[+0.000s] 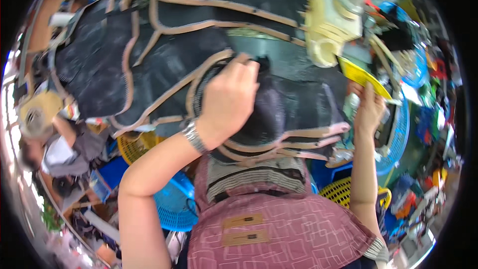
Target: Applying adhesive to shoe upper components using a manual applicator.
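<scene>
Black leather-like pieces (189, 50) with tan, stitched-looking edges overlap across the work surface. My left hand (231, 97), a metal watch on its wrist, is closed at the middle of them. Its fingertips pinch a dark piece (264, 99), part of which stands up in a fold beside the hand; blur hides the exact grip. At the right, my right hand (369, 109) grips a flat yellow strip (366, 79), whose kind I cannot tell. That strip's far end reaches the cream-coloured plastic container (331, 27) with a pale cone-shaped top, lying over the pieces' right edge.
Blue plastic baskets (174, 204) and yellow ones (338, 192) stand below the surface on both sides. Another person (74, 149) sits at the left. Mixed clutter (423, 109) crowds the far right. A pink patterned apron (284, 229) covers my front.
</scene>
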A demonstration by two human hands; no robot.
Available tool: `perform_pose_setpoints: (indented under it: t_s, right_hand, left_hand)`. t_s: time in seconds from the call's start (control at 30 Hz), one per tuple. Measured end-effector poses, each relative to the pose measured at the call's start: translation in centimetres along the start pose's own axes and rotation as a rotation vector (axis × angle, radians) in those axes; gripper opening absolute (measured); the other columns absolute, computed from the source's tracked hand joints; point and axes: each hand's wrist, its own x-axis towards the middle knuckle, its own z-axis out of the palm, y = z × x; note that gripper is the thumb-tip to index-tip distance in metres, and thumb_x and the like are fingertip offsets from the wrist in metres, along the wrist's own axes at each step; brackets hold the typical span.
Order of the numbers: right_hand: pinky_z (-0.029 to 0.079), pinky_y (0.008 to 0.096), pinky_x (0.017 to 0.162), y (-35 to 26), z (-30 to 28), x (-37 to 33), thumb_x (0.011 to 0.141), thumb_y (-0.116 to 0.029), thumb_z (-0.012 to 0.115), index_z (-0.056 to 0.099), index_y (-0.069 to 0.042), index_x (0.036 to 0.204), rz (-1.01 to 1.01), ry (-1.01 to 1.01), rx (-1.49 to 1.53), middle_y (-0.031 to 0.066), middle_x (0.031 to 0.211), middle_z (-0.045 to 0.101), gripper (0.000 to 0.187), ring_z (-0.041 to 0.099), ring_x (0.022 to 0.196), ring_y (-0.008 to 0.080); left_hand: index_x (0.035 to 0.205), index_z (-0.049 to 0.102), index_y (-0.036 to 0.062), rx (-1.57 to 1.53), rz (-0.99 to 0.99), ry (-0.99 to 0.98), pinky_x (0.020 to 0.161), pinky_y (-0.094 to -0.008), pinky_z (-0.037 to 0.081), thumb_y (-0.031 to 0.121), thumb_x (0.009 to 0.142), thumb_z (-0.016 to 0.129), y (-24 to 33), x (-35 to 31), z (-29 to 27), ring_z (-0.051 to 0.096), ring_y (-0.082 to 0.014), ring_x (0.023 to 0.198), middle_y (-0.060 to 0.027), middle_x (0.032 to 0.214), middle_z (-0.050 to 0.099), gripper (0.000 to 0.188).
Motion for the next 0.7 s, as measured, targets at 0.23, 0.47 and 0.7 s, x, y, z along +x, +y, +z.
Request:
perform_pose_setpoints:
  t_s: [0.23,0.47,0.7]
  right_hand:
    - [0.046,0.0264,0.05,-0.8,1.0,1.7,0.092,-0.016,0.059,0.063,0.001,0.093,-0.021,-0.138,0.042,0.0129,0.079,0.068,0.018,0.061,0.06,0.0137]
    - [0.047,0.0211,0.058,-1.0,1.5,4.0,0.092,-0.018,0.059,0.065,0.003,0.097,-0.017,-0.143,-0.165,0.0105,0.082,0.069,0.022,0.063,0.071,0.0093]
    - [0.05,0.023,0.068,-0.6,2.5,4.1,0.093,-0.018,0.058,0.063,0.003,0.098,0.013,-0.223,-0.071,0.0113,0.083,0.069,0.023,0.064,0.073,0.0115]
  left_hand:
    - [0.076,0.056,0.007,0.257,0.281,-0.017,0.069,-0.0347,0.045,0.008,0.068,0.062,0.6,1.6,0.4,0.053,-0.0235,0.082,-0.0054,0.079,0.052,0.01]
    - [0.087,0.059,0.0032,-0.056,0.263,0.069,0.077,-0.0324,0.047,0.0,0.069,0.059,1.9,-0.3,-2.2,0.061,-0.024,0.088,-0.007,0.099,0.061,0.018]
    - [0.101,0.064,0.0066,0.165,0.057,-0.21,0.072,-0.0352,0.044,0.01,0.076,0.066,1.2,1.5,0.5,0.056,-0.0227,0.08,-0.0066,0.087,0.055,0.025]
